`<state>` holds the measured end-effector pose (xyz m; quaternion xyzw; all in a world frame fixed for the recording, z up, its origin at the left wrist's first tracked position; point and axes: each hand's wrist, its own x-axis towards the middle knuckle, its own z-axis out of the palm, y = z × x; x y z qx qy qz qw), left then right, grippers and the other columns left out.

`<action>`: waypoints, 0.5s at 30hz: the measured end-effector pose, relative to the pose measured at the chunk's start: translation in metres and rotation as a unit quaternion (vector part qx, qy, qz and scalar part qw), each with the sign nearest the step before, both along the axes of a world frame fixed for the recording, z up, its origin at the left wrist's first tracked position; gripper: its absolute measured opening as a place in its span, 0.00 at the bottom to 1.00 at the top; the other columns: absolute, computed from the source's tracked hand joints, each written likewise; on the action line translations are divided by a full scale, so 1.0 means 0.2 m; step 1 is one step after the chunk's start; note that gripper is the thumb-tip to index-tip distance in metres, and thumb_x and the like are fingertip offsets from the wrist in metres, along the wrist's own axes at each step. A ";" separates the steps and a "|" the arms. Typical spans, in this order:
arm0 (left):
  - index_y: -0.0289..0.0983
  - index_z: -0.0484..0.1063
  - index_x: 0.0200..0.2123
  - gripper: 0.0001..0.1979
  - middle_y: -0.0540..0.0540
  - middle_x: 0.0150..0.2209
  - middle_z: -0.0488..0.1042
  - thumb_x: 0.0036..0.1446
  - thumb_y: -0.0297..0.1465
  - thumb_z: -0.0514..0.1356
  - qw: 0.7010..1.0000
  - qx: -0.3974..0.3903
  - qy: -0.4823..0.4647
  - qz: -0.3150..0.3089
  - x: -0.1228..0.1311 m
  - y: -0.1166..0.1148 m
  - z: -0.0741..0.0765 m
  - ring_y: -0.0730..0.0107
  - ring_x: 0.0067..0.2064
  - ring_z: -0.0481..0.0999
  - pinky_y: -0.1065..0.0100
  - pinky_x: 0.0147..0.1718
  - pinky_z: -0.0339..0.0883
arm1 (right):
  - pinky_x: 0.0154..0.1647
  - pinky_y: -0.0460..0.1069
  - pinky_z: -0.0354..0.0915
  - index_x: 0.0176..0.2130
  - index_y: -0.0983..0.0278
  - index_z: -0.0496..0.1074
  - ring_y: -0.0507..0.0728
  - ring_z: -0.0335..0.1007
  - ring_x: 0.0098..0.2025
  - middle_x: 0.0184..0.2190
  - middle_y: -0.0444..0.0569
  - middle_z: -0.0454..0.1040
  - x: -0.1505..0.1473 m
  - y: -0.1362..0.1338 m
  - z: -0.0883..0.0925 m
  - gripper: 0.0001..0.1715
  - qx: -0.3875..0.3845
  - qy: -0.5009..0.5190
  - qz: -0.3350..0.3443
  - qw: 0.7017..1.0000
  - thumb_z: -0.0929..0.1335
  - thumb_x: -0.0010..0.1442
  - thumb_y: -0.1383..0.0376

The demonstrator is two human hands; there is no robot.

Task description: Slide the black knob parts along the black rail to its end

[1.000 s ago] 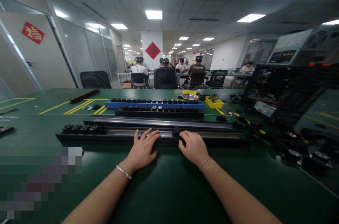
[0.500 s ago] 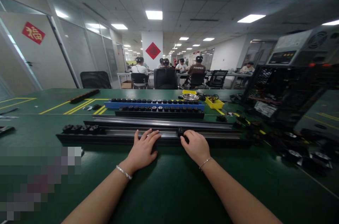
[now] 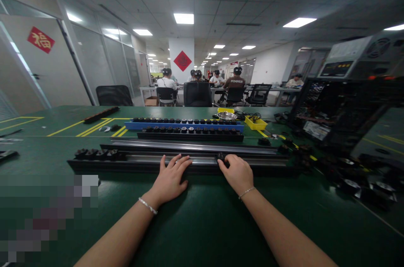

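Note:
A long black rail (image 3: 198, 170) with a shiny metal channel lies across the green table in front of me. My left hand (image 3: 170, 176) rests flat on the rail's middle, fingers spread. To its right, my right hand (image 3: 237, 171) has thumb and fingers closed around a small black block (image 3: 221, 157) seated on the channel; the hand partly hides it. Several similar black blocks (image 3: 96, 154) stand in a row at the rail's left end. Just behind lies a second black rail (image 3: 189, 145) with a bare metal channel.
Farther back are a blue rail (image 3: 129, 125) and a shorter black rail (image 3: 191, 136), both lined with black blocks. A yellow tray (image 3: 256, 124) and metal dish (image 3: 227, 115) sit behind. Loose black parts (image 3: 350, 178) and an open computer case (image 3: 322, 111) occupy the right side. People sit farther away.
My right hand has moved a little to the right along the rail, and the small black block has shifted right with it. My left hand has stayed in place.

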<state>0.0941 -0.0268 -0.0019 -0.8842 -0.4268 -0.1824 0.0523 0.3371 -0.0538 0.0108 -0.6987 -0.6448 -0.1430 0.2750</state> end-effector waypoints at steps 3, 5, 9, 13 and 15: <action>0.48 0.54 0.59 0.32 0.47 0.62 0.59 0.50 0.31 0.56 1.000 0.000 -0.001 -0.001 0.00 0.00 0.00 0.52 0.63 0.52 0.34 0.58 0.29 | 0.35 0.49 0.56 0.28 0.62 0.70 0.54 0.67 0.34 0.30 0.47 0.74 0.00 0.00 0.01 0.17 -0.009 0.002 -0.006 1.000 0.61 0.59 0.54; 0.48 0.54 0.59 0.32 0.47 0.62 0.59 0.50 0.31 0.56 1.000 0.002 -0.001 0.000 0.00 0.00 0.00 0.52 0.63 0.52 0.34 0.58 0.29 | 0.35 0.49 0.56 0.28 0.62 0.70 0.54 0.67 0.34 0.30 0.48 0.74 0.00 0.00 0.01 0.17 -0.015 0.005 -0.012 1.000 0.61 0.59 0.54; 0.48 0.54 0.59 0.32 0.47 0.62 0.59 0.50 0.32 0.56 1.000 0.000 0.001 0.003 0.00 0.00 0.00 0.52 0.64 0.52 0.35 0.58 0.29 | 0.33 0.49 0.56 0.28 0.62 0.69 0.54 0.67 0.33 0.30 0.48 0.74 0.00 0.00 0.02 0.19 -0.029 0.014 -0.019 0.999 0.61 0.59 0.52; 0.48 0.55 0.59 0.31 0.47 0.62 0.58 0.50 0.32 0.56 1.000 0.000 0.000 0.002 0.00 0.00 0.00 0.52 0.64 0.51 0.35 0.58 0.29 | 0.33 0.49 0.55 0.27 0.61 0.67 0.54 0.67 0.33 0.29 0.46 0.73 0.01 0.00 0.02 0.19 -0.037 0.019 -0.029 0.999 0.61 0.59 0.52; 0.47 0.55 0.59 0.31 0.47 0.62 0.58 0.50 0.31 0.56 1.000 -0.001 -0.004 0.001 0.00 0.00 -0.01 0.53 0.64 0.51 0.35 0.58 0.28 | 0.32 0.49 0.54 0.27 0.61 0.67 0.54 0.67 0.33 0.28 0.46 0.73 0.01 0.00 0.02 0.18 -0.038 0.019 -0.033 0.999 0.61 0.59 0.52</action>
